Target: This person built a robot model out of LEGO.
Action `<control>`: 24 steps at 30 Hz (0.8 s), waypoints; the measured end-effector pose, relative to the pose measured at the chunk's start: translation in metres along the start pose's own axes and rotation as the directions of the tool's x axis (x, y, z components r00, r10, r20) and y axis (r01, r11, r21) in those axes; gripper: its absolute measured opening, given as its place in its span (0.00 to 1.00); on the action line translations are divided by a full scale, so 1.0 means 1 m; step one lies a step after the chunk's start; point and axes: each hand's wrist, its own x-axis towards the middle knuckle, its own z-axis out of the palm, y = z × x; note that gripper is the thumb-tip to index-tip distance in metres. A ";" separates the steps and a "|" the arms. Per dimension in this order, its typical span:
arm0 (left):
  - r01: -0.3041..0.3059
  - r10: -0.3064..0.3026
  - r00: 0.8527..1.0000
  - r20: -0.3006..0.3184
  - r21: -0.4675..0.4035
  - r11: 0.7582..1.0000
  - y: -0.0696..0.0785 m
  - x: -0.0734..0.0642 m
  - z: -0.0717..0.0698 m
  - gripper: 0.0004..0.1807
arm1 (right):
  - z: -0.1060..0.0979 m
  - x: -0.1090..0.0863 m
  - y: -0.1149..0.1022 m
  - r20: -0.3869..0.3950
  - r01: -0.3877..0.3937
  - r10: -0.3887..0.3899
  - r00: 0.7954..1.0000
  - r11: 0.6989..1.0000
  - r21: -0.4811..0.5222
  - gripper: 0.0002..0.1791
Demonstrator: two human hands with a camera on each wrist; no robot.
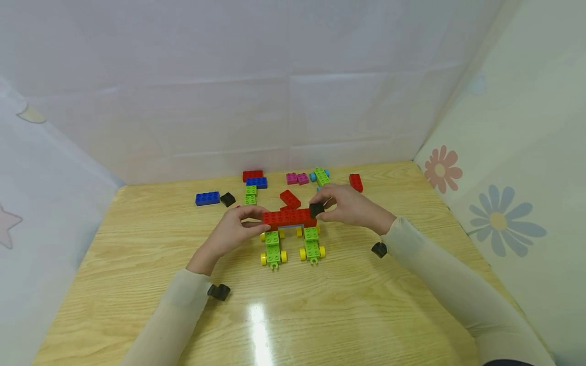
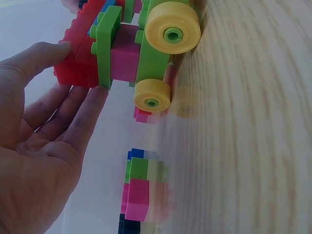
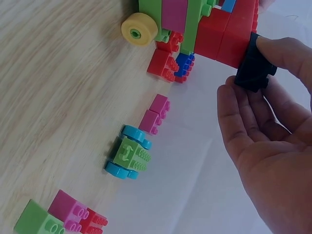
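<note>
Two green wheeled bases [image 1: 273,252] with yellow wheels [image 2: 173,29] stand side by side mid-table. Pink bricks [image 2: 124,56] and green bricks rise on them, and a row of red bricks [image 1: 289,217] spans the top. My left hand [image 1: 229,233] holds the left end of this row, thumb on the red brick and fingertips below it. At the other end, my right hand [image 1: 345,206] pinches a black brick [image 3: 253,68] between thumb and fingers, right against the end of the red row. A strip of blue [image 3: 228,5] shows beside the red bricks.
Behind the build lie a loose red brick [image 1: 290,199], pink bricks [image 1: 297,178] and a green base with blue wheels [image 1: 322,176]. Farther left are a blue brick [image 1: 207,198], another black brick [image 1: 227,199] and green bricks [image 1: 251,195]. One red brick [image 1: 355,182] lies back right.
</note>
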 end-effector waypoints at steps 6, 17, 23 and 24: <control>-0.002 0.002 1.000 -0.003 0.002 1.000 -0.002 0.000 0.000 0.22 | 0.004 0.003 0.007 0.008 -0.030 0.029 1.000 0.996 0.088 0.21; 0.000 0.000 1.000 -0.009 0.008 1.000 -0.001 -0.001 0.000 0.23 | 0.019 0.008 0.022 -0.001 -0.092 0.097 0.995 0.946 0.311 0.24; -0.021 0.020 1.000 0.009 0.126 0.992 -0.007 -0.005 -0.015 0.24 | 0.023 0.005 0.025 -0.016 -0.086 0.097 0.995 0.938 0.336 0.24; -0.028 0.027 1.000 0.009 0.155 0.987 -0.009 -0.006 -0.020 0.24 | 0.024 0.005 0.025 -0.018 -0.086 0.098 0.995 0.938 0.337 0.24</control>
